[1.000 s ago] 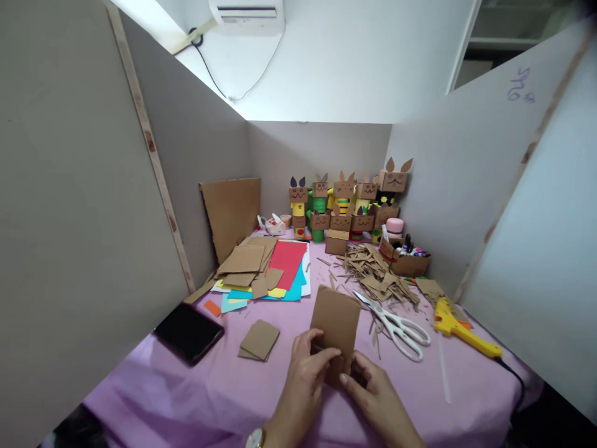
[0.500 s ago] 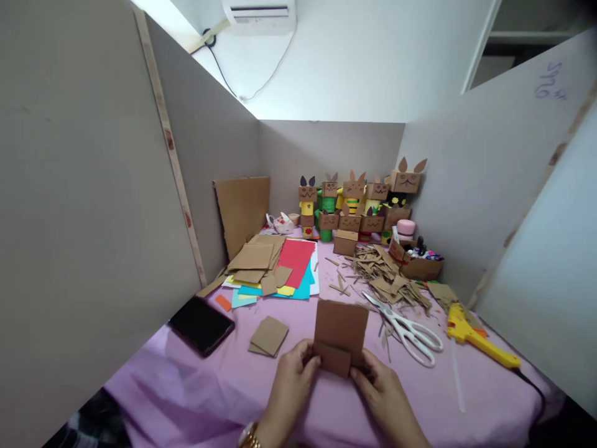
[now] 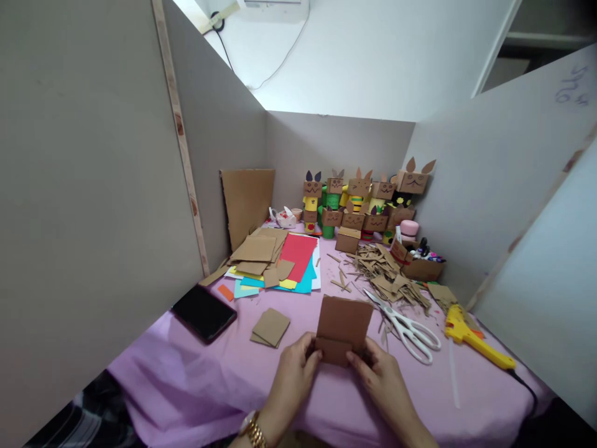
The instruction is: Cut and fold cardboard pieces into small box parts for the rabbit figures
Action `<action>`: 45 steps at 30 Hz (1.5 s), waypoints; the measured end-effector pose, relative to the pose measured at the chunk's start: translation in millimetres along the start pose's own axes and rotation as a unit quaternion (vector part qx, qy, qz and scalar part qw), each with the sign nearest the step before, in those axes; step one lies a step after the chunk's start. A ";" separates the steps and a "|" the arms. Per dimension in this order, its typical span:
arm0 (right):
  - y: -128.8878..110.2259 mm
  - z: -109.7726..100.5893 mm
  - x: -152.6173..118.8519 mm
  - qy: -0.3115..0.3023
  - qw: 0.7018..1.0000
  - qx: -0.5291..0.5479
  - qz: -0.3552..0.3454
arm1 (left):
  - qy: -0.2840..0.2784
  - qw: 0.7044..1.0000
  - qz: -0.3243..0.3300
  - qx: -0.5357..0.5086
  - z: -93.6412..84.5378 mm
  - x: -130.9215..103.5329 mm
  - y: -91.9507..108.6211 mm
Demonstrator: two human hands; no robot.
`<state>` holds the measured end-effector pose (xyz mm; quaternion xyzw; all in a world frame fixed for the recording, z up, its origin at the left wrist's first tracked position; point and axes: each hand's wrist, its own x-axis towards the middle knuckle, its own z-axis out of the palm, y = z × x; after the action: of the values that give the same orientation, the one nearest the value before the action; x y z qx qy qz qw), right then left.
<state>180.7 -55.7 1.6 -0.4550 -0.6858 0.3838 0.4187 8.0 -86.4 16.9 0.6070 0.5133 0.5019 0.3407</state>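
Note:
Between my two hands is a brown cardboard piece [image 3: 346, 320], a squarish panel standing up with a smaller cardboard strip [image 3: 333, 351] across its lower front. My left hand [image 3: 298, 367] pinches the left edge, thumb on the strip. On the other side, my right hand [image 3: 380, 373] grips the lower right corner, its thumb at the strip's right end. Fingers behind the panel are partly hidden. Left of my hands, a few small cardboard squares [image 3: 270, 327] lie stacked on the cloth. White-handled scissors [image 3: 405, 326] rest to the right, blades pointing away.
A yellow glue gun [image 3: 476, 339] with a glue stick [image 3: 454, 373] nearby lies at right. A dark tablet [image 3: 204, 313] is at left. Behind are coloured paper [image 3: 298, 255], cardboard scraps [image 3: 377, 267], a box of pens [image 3: 420, 267] and several cardboard animal figures [image 3: 357, 205]. Grey partitions [image 3: 340, 143] enclose the table.
The view has tilted and shifted slightly. The strip now sits more level across the panel's lower part, and my right thumb has moved onto its front.

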 end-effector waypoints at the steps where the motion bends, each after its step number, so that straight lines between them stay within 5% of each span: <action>1: 0.6 -0.1 1.6 -0.001 1.000 0.003 -0.002 | 0.001 1.000 0.000 0.003 0.0 0.1 -0.5; 14: 4.6 4.2 -0.7 0.000 1.000 0.010 0.012 | 0.010 1.000 -0.003 0.000 2.9 0.4 -11.4; 21: 6.3 5.4 1.0 0.002 1.000 0.028 0.015 | 0.100 0.992 -0.001 0.082 8.1 -3.1 -14.9; 31: 9.4 5.0 1.9 0.012 0.999 0.042 0.004 | 0.088 0.977 0.061 0.186 8.0 -21.4 -12.9; 41: 3.6 5.4 -0.1 -0.027 0.998 0.053 -0.020 | 0.003 0.969 0.087 0.232 45.6 -4.4 0.7; 45: 5.7 6.1 0.7 -0.002 0.998 0.056 -0.012 | -0.018 0.975 0.088 0.202 42.8 -5.9 2.5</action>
<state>176.7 -54.2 -5.6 -0.4221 -0.6693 0.4173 0.4469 49.9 -88.3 6.4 0.7149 0.5425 0.4050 0.1753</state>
